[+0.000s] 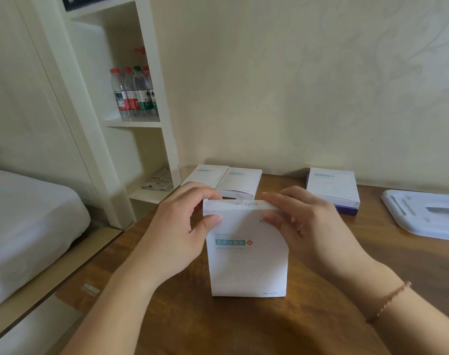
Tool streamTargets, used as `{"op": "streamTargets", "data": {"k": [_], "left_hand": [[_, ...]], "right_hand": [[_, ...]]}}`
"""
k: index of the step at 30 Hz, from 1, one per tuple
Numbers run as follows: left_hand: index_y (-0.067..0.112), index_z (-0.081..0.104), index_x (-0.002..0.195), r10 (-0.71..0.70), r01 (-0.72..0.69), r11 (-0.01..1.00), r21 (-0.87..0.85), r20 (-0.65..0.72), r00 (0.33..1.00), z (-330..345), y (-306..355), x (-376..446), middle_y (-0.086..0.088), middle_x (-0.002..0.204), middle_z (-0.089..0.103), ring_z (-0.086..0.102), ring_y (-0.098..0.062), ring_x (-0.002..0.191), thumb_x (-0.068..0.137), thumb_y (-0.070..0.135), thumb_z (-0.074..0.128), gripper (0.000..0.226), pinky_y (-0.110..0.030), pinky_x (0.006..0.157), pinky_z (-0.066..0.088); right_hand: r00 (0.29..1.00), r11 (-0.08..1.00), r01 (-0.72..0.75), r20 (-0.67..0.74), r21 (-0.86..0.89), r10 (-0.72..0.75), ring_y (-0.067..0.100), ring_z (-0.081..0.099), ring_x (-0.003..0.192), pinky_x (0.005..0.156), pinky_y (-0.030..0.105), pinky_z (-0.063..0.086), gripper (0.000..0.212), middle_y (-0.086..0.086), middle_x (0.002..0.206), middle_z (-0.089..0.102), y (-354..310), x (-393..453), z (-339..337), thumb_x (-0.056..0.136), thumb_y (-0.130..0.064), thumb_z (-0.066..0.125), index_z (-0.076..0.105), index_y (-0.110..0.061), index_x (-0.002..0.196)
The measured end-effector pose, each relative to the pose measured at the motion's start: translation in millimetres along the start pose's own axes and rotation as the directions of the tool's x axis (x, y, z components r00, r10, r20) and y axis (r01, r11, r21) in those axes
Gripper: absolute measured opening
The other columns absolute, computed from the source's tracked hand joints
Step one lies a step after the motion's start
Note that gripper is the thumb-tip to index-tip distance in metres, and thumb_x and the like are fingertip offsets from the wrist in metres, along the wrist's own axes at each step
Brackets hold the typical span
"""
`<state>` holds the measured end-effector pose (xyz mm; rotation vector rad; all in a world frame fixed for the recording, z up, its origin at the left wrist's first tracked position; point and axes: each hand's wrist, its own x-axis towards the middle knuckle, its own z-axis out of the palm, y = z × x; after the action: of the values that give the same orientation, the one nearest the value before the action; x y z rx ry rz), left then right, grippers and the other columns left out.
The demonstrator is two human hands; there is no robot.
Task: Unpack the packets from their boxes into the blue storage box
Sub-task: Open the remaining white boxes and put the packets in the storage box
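A white packet box (pixel 246 265) with a teal label and a red cross stands upright on the wooden table (pixel 243 326), near its middle. My left hand (pixel 182 226) pinches the box's top left corner, thumb on the front face. My right hand (pixel 308 226) pinches the top right corner at the closed flap. Two more white boxes (pixel 226 179) lie flat at the table's back edge, and another white box (pixel 332 184) lies on a dark blue one at the back right. The blue storage box is not in view.
A white plastic lid (pixel 423 213) lies at the table's right edge. A white shelf unit (pixel 141 124) with several water bottles (pixel 135 92) stands to the left, and a bed (pixel 26 219) sits beyond the table's left edge.
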<state>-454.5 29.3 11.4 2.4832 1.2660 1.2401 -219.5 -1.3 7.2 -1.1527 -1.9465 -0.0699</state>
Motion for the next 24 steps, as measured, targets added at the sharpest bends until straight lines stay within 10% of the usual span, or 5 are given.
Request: {"op": "streamTargets", "data": {"k": [10, 18, 21, 24], "left_hand": [[0.023, 0.068, 0.117, 0.077, -0.079, 0.941, 0.328, 0.018, 0.997, -2.6, 13.2, 0.9, 0.017, 0.113, 0.058, 0.051, 0.000, 0.095, 0.092, 0.022, 0.065, 0.026, -0.017, 0.076, 0.048], [0.039, 0.050, 0.136, -0.108, 0.108, 0.994, -0.002, -0.039, 0.993, 20.6, -3.6, -11.1, 0.017, 0.131, 0.058, 0.048, 0.022, 0.106, 0.094, 0.035, 0.058, 0.043, 0.003, 0.079, 0.040], [0.055, 0.019, 0.144, -0.379, 0.394, 0.886, -0.244, 0.108, 0.919, 44.0, -11.7, -29.7, 0.011, 0.141, 0.052, 0.052, 0.007, 0.113, 0.091, 0.034, 0.066, 0.074, -0.017, 0.093, 0.045], [0.052, 0.002, 0.149, -0.492, 0.520, 0.854, 0.019, 0.354, 0.795, 76.3, -19.4, -56.9, 0.013, 0.144, 0.047, 0.049, -0.004, 0.121, 0.091, 0.052, 0.058, 0.081, -0.030, 0.103, 0.042]], "right_hand": [[0.998, 0.990, 0.010, 0.066, -0.141, -0.001, 0.028, 0.064, 0.084, 0.059, 0.043, 0.055, 0.050, 0.001, 0.112, 0.062, -1.5, 1.0, -1.8, 0.096, -0.042, 0.038, 0.059, -0.017, 0.133], [0.983, 0.977, -0.182, -0.017, 0.110, 0.185, 0.007, 0.057, 0.090, 0.073, 0.018, 0.047, 0.048, -0.011, 0.106, 0.055, 6.7, -8.2, 17.2, 0.097, -0.019, 0.054, 0.041, -0.028, 0.143], [0.902, 0.827, -0.427, 0.112, 0.365, 0.417, 0.006, 0.064, 0.093, 0.071, 0.018, 0.054, 0.075, -0.017, 0.109, 0.057, 16.1, -35.3, 23.3, 0.086, -0.018, 0.070, 0.018, -0.039, 0.137], [0.726, 0.733, -0.654, 0.425, 0.185, 0.540, 0.002, 0.064, 0.091, 0.067, 0.014, 0.051, 0.063, -0.019, 0.103, 0.061, 27.9, -70.9, 27.7, 0.080, -0.037, 0.074, 0.021, -0.048, 0.112]]}}
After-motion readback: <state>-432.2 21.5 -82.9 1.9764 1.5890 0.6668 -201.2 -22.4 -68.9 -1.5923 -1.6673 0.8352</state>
